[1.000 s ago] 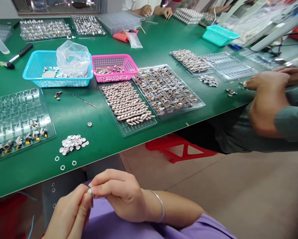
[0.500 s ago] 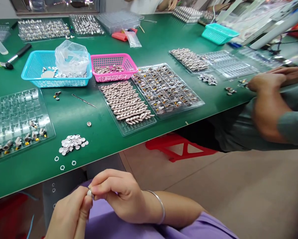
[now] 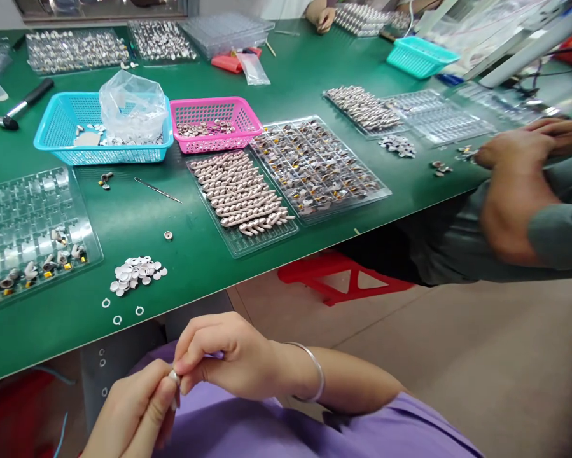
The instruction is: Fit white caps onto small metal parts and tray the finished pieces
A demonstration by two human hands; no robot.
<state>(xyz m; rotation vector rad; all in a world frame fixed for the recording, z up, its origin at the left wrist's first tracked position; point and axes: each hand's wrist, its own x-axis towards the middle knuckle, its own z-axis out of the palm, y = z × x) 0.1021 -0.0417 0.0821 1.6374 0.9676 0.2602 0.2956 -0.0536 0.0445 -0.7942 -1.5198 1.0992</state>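
Left hand, right hand: both grips closed on one small pale part, half-hidden, perhaps a cap. Left tray looks part-filled, near end only; white discs loose on counter.

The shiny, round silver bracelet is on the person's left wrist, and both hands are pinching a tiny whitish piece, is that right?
Not quite: the head view shows the round silver bracelet on the right wrist. The left hand and right hand do pinch the tiny whitish piece.
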